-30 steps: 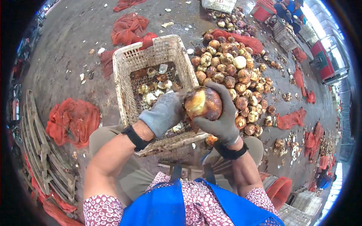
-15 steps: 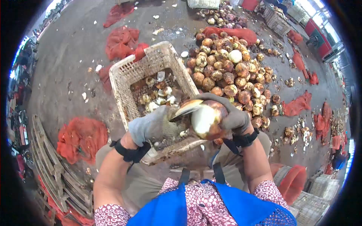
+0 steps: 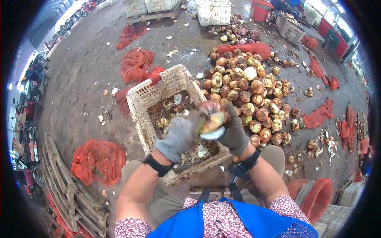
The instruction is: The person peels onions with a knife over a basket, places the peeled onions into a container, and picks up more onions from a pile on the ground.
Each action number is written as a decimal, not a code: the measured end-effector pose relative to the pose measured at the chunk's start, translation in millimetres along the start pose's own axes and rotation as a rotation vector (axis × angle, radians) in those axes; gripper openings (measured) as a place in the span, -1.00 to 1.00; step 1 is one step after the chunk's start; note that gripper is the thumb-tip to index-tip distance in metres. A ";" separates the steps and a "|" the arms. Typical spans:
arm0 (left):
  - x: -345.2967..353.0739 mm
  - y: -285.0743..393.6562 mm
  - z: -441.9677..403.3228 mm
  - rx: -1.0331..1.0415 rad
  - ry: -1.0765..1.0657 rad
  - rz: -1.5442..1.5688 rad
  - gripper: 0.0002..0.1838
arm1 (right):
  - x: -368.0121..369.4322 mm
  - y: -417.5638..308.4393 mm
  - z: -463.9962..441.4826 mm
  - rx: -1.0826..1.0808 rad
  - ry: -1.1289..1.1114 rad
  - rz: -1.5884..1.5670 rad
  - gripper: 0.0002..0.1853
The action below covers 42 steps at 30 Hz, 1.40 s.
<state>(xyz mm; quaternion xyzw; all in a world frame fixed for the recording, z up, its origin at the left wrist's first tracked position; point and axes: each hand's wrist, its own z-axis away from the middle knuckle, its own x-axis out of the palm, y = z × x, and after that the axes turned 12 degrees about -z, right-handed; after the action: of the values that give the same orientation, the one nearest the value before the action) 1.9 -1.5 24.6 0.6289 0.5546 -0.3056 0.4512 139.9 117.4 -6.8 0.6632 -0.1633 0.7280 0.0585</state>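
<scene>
Your R hand (image 3: pixel 234 135) is wrapped on the right side of a bulb (image 3: pixel 209 106), holding it up btwn both hands, prob. to keep it steady. Your L hand (image 3: pixel 180 133) is curled at its left; too blurred to tell if it grips the bulb or a tool. The pale patch (image 3: pixel 213 134) under the bulb is blurred too: flesh or blade, can't tell.

Bulb's above the crate (image 3: pixel 141 113), prob. so scraps drop in. Crate runs below & ahead of your L hand; inside: brown bits, whitish pieces (image 3: pixel 201 150) and, ahead of that hand, a clear-ish scrap (image 3: pixel 177 99).

Pile of bulbs (image 3: pixel 254 85) is ahead-right of your R hand, prob. put there for a short reach. Red net (image 3: pixel 99 162) lies left of your L hand; red mesh container (image 3: pixel 323 194) is behind-right of your R, contents hidden.

Farther ahead of your R hand: white crate (image 3: pixel 214 14), contents unclear; red tub (image 3: pixel 260 11); slanted crate (image 3: pixel 289 31) w/ brownish stuff heaped, next to a person.
</scene>
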 end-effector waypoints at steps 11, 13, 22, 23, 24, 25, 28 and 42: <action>-3.4 -40.1 -5.7 -0.664 0.354 1.074 -0.77 | 1.7 -16.9 13.3 -0.077 -0.025 0.374 -0.28; -0.5 -64.2 -6.1 -0.702 0.237 0.640 -0.76 | -3.9 -22.3 16.6 0.017 -0.072 0.379 -0.17; 19.3 -16.7 13.5 -0.454 -0.250 0.254 -0.75 | -26.5 -21.7 3.5 -0.209 0.121 0.341 -0.27; 23.5 -12.4 20.6 -0.384 -0.176 0.150 -0.78 | -29.4 -20.4 5.5 -0.261 0.140 0.433 -0.23; 20.8 -6.5 19.7 -0.393 -0.177 0.162 -0.78 | -26.0 -18.0 6.8 -0.311 0.164 0.525 -0.19; 10.8 1.4 14.6 -0.388 -0.277 0.133 -0.77 | -23.5 -24.0 7.0 -0.233 0.124 0.470 -0.17; 2.8 5.4 12.4 -0.349 -0.336 0.148 -0.70 | -21.3 -31.6 9.6 -0.130 0.048 0.375 -0.17; -3.4 4.1 21.3 -0.290 -0.321 0.199 -0.56 | 8.5 -32.8 6.7 -0.312 0.105 0.769 -0.12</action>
<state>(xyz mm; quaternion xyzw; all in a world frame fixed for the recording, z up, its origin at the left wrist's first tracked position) 7.7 -22.1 19.9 0.5526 0.4491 -0.2727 0.6470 155.1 145.0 7.3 0.4990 -0.5044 0.6961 -0.1097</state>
